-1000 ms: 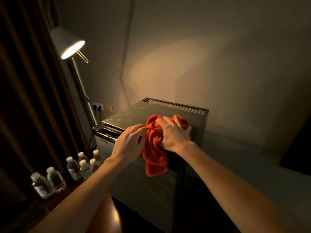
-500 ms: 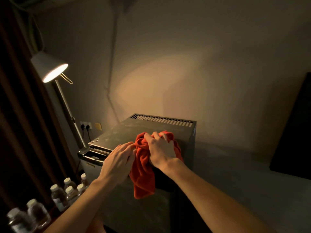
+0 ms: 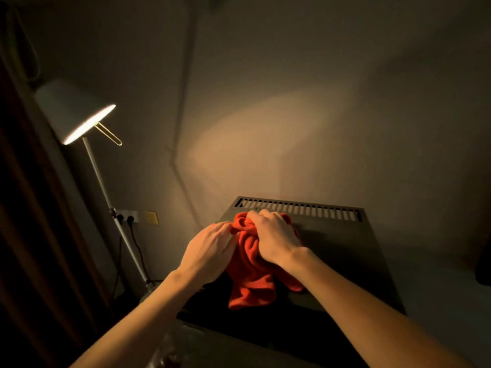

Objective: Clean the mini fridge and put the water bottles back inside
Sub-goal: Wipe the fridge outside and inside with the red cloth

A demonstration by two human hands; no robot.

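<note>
red cloth (image 3: 251, 274) lay bunched on top of the fridge (image 3: 345, 251), its long side running toward the wall vents. the right hand (image 3: 273, 239) squeezed it; the left hand (image 3: 210, 251) lay flat, fingers straight, touching it.

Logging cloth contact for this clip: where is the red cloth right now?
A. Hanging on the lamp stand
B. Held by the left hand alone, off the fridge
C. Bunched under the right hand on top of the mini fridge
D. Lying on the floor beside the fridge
C: the right hand grips the bunched red cloth on the mini fridge top, while the left hand rests beside it, fingertips at the cloth's edge.
</note>
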